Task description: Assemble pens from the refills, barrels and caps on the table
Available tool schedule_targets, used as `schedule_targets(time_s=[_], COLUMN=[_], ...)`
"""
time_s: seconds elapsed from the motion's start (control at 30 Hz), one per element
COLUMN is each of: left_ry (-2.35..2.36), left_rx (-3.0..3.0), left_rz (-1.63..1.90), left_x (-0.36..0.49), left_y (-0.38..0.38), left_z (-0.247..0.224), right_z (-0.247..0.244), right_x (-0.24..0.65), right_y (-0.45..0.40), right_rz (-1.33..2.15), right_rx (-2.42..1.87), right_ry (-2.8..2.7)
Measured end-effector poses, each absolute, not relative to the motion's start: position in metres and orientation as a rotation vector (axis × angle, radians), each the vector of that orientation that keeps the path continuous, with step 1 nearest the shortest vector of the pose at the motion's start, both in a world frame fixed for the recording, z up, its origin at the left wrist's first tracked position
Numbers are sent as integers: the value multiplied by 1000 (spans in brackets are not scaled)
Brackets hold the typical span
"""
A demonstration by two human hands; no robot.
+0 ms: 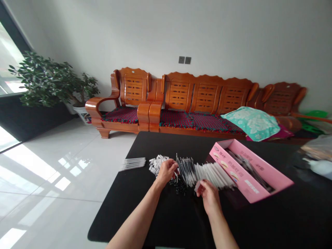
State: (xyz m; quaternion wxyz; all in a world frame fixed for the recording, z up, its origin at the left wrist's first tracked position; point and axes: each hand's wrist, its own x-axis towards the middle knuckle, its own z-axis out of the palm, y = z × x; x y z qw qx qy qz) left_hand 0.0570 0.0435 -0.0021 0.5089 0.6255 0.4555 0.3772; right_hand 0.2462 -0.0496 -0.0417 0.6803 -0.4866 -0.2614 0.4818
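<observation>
One pink cardboard box [249, 183], dark slender rods [250, 169] inside.

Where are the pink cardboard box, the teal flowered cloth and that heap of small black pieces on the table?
Pink cardboard box [242, 176]: head view, on its long front wall.
Teal flowered cloth [250, 122]: head view, on its middle.
Heap of small black pieces [178, 186]: head view, on the heap's centre.

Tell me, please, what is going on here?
A person is working with both bare hands at a black table. The left hand is over a pile of small black parts, beside a heap of white plastic pieces. The right hand touches the end of a row of thin tubes. Loose clear tubes lie to the left, and an open pink cardboard box stands to the right.
</observation>
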Motion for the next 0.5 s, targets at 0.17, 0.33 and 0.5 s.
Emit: schedule_targets(time_s=[0.17, 0.33, 0.5], left_ry=[885, 845, 802], left_rx=[1337, 1296, 1275], left_rz=[918, 854, 876], left_x=[35, 26, 26], left_y=[7, -14, -17], left_z=[-13, -10, -11], right_z=[-9, 5, 1], right_x=[226, 209, 208], right_y=[-30, -15, -11], right_rz=[1127, 1050, 1038], right_rx=[-1031, -1039, -1051], right_ry=[-663, -610, -587])
